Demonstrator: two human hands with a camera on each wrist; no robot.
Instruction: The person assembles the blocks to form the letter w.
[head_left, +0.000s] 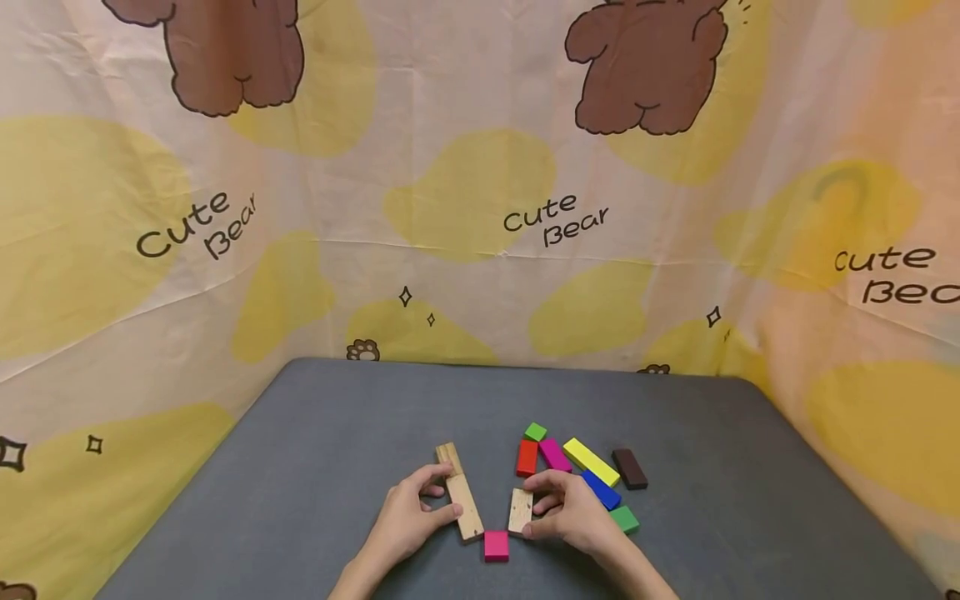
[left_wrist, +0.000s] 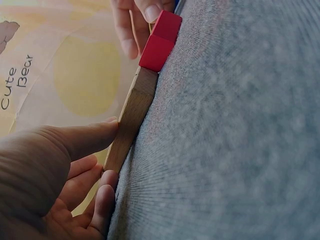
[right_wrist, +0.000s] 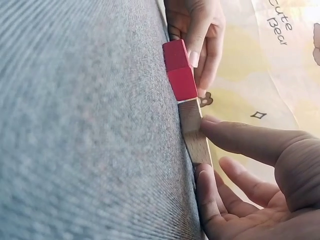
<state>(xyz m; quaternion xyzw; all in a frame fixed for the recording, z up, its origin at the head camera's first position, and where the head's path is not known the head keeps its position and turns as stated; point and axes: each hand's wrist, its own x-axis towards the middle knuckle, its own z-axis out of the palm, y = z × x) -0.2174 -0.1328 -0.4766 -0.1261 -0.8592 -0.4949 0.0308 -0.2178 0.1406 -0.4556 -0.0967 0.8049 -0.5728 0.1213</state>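
My left hand [head_left: 408,512] holds a long plain wooden block [head_left: 465,507] from its left side, thumb on its edge and index finger near its far end. A second wooden block [head_left: 450,457] continues from that far end. With thumb and index finger at opposite ends, my right hand [head_left: 566,510] grips a shorter wooden block [head_left: 521,512]. Between the near ends of the two wooden rows sits a pink-red block [head_left: 496,546], close to both. In the left wrist view the thumb [left_wrist: 92,137] lies against the wood [left_wrist: 131,120]; the right wrist view shows the right thumb [right_wrist: 240,137] similarly.
Beyond and beside my right hand lie several coloured blocks: light green [head_left: 535,432], red [head_left: 527,457], magenta [head_left: 556,455], yellow [head_left: 592,462], blue [head_left: 602,490], green [head_left: 624,520] and dark brown [head_left: 629,468]. A printed cloth [head_left: 465,200] hangs around the grey tabletop [head_left: 360,417].
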